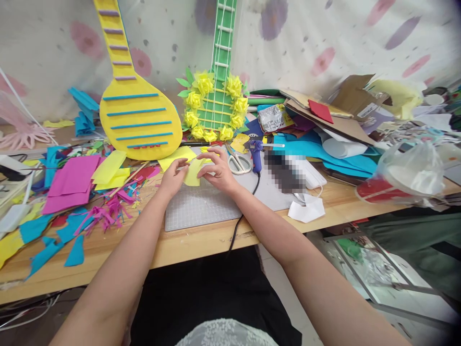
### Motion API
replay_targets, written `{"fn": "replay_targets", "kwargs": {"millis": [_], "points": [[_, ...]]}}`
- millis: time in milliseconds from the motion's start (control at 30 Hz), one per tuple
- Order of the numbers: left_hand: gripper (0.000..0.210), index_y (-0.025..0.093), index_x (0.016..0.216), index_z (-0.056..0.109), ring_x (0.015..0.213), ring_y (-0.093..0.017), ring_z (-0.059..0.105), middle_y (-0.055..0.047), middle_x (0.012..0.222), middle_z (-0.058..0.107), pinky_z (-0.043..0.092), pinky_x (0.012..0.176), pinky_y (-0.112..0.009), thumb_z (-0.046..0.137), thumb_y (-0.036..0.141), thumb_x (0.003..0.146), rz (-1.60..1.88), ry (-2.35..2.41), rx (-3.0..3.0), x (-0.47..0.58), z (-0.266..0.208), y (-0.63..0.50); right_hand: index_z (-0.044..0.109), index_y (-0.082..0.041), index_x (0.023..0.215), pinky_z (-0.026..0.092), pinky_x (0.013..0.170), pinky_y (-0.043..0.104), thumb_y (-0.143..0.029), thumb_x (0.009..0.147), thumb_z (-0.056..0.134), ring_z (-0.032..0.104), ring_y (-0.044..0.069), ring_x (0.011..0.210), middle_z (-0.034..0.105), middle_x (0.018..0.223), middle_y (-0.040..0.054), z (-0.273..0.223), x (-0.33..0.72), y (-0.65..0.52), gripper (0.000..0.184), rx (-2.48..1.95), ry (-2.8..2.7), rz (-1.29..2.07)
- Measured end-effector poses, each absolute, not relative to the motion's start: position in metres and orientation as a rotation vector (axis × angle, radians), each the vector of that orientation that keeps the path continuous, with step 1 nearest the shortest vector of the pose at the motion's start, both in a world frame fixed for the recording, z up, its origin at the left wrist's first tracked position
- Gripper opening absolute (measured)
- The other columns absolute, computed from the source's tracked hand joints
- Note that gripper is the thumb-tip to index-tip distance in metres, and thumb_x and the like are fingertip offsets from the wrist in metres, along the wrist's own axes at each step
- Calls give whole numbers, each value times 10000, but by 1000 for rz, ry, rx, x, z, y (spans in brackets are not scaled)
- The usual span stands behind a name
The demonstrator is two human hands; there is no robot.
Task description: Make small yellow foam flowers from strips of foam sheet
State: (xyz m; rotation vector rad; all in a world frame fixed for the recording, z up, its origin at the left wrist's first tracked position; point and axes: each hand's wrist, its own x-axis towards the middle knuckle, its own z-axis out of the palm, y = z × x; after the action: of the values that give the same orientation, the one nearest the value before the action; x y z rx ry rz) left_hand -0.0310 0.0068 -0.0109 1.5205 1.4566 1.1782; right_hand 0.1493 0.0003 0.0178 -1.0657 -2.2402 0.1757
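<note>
A small piece of yellow crepe paper (193,174) is raised between my two hands over the grey cutting mat (201,211). My left hand (174,177) pinches its left edge with the fingertips. On the other side, the curled fingers and thumb of my right hand (218,171) grip its right edge. Scissors with white handles (240,164) lie just past my right hand, beside a purple glue gun (256,156). Behind my hands leans a green paper guitar (219,103) ringed with yellow paper flowers (194,100).
A yellow guitar-shaped cutout (140,120) leans at the back left. Magenta sheets (74,182) and blue scraps (75,250) cover the left side. To the right are a blurred dark object (286,172), stacked cardboard (334,117) and a bagged red tub (391,178). The glue gun's cord (236,230) hangs over the front edge.
</note>
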Motion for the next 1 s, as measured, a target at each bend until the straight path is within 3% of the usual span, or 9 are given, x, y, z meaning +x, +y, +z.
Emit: {"fn": "replay_targets", "kwargs": {"millis": [133,333,567,700,800,1000], "points": [[531,196,1158,489,641,-90,586,-74,1094,595,510,675,-288,630,233,647,1168,1428,1466,-29,-11,6,684,-277,770,239,1016,444,-199,834,493,310,232,1225,580,1160,-9,10,152,9,216,-1101,-2264,179],[469,206,1113,496,593,-56,544,-47,1043,580,502,657,-259,620,219,661,1202,1542,1610,-23,-17,4,628,-261,1061,233,975,411,-86,791,456,355,233,1155,573,1218,7,-2,148,12,365,-1089,-2389,84],[361,191,1051,542,642,-82,569,-62,1081,546,511,671,-271,555,152,692,1210,1637,1743,-26,-19,1,686,-213,860,255,885,399,-200,807,568,421,232,1021,654,1053,45,-4,154,16,131,-1006,-2465,144],[350,193,1016,588,856,-162,581,-71,1055,534,520,755,-310,592,157,668,1156,1650,1871,-25,-17,-2,694,-209,858,279,857,372,-287,821,587,447,216,971,666,1013,43,-4,157,17,137,-1024,-2478,243],[403,220,1017,610,1075,-246,486,-78,1039,513,488,870,-377,639,153,620,1077,1712,2016,-25,-14,-6,692,-203,884,288,862,356,-294,836,573,460,208,962,669,1005,41,-5,155,17,157,-1048,-2463,309],[453,238,1061,551,1120,-257,428,-76,1088,485,436,929,-417,619,128,626,1024,1751,2066,-24,-12,-9,670,-190,912,300,847,339,-285,860,532,487,204,959,668,974,51,-9,148,20,175,-1153,-2412,370]]}}
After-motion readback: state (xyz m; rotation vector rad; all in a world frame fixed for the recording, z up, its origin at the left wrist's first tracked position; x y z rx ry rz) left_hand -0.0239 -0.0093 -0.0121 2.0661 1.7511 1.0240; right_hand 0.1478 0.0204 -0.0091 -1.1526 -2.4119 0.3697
